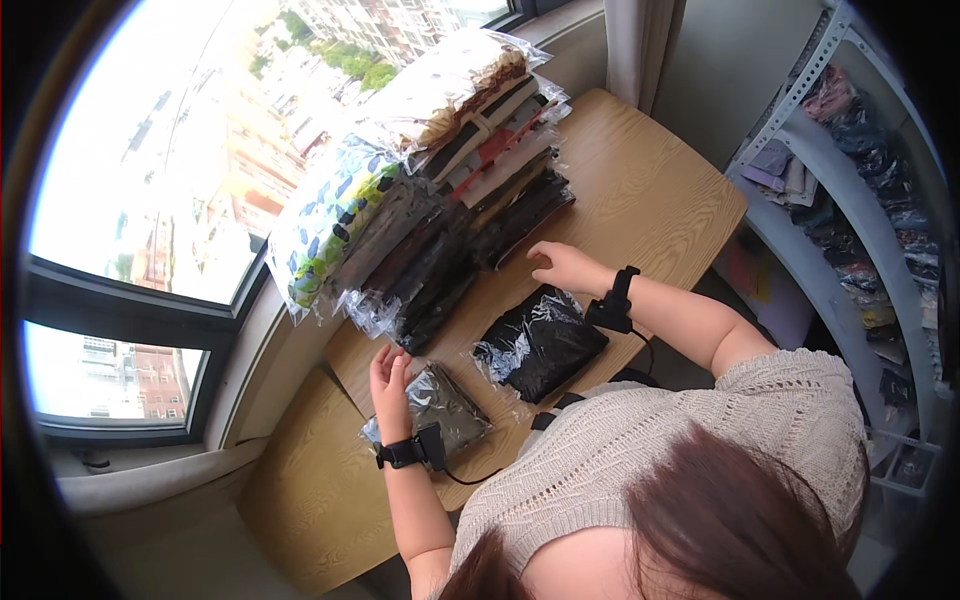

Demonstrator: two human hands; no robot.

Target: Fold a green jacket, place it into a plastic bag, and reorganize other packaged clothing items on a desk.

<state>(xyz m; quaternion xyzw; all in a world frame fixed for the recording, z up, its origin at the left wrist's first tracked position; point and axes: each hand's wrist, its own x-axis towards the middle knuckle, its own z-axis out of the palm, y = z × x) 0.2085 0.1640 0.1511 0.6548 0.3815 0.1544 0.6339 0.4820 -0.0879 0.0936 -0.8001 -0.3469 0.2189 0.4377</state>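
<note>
My left hand (388,380) is raised with its fingers apart, beside a clear bag of folded olive-grey cloth (450,408) at the table's near left. A black folded garment in a clear bag (545,343) lies flat in front of me. Just beyond its far right corner is my right hand (565,268), fingers loosely curved, a gap between thumb and fingertips. Neither hand visibly holds anything. Past the hands rise two stacks of bagged folded clothes: a left stack (345,210) with a blue, green and white patterned piece on top, and a right stack (470,110) topped with white and brown.
The wooden table (650,180) runs beside a window (140,150). On the right stands a metal shelf rack (830,160) filled with bagged clothes. Black straps with small devices (612,305) sit on both wrists, with cables trailing toward my body.
</note>
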